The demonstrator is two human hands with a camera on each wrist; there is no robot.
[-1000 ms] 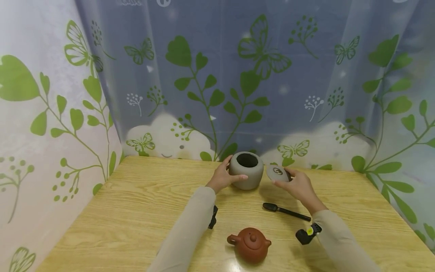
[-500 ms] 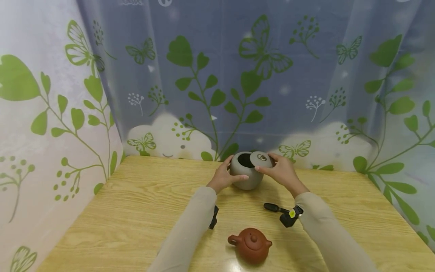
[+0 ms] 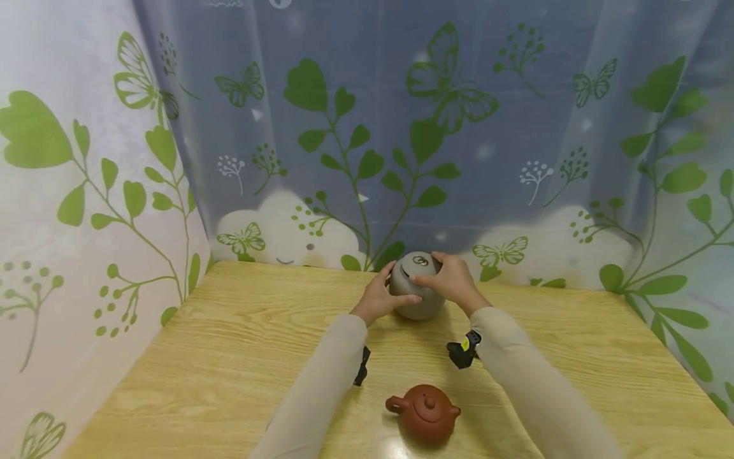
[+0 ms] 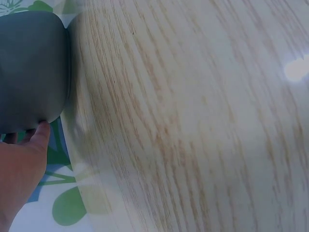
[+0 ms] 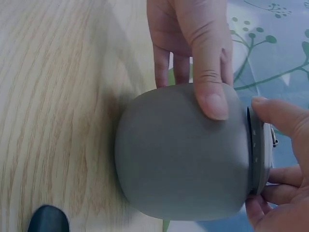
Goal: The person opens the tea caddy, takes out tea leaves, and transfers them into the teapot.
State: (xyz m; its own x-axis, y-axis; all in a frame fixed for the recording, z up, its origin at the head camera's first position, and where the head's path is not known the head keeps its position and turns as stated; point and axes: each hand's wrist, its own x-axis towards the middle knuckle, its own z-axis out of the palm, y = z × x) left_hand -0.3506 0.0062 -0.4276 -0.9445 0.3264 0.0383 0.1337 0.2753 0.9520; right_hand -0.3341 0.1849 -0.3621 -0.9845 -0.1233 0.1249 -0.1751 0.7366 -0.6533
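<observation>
A round grey jar (image 3: 418,309) stands at the back of the table, with its grey lid (image 3: 414,257) on its mouth. The lid bears a small metal ring ornament and sits slightly tilted, a dark gap showing along one side. My left hand (image 3: 378,296) holds the jar's left side, thumb across the front; the right wrist view shows that thumb flat on the jar wall. My right hand (image 3: 455,280) pinches the lid (image 5: 260,150) at its edge, thumb and fingers on opposite sides. In the left wrist view, the left hand (image 4: 24,164) touches the jar (image 4: 31,72).
A reddish-brown teapot (image 3: 427,417) stands near the front of the wooden table (image 3: 229,357), handle to the left. The dark rounded end of a black tool (image 5: 48,220) shows in the right wrist view. A patterned curtain (image 3: 344,159) hangs right behind the jar.
My right hand has brought the lid leftward from beside the jar onto its mouth. The left hand has stayed on the jar. My right forearm now covers the black tool in the head view.
</observation>
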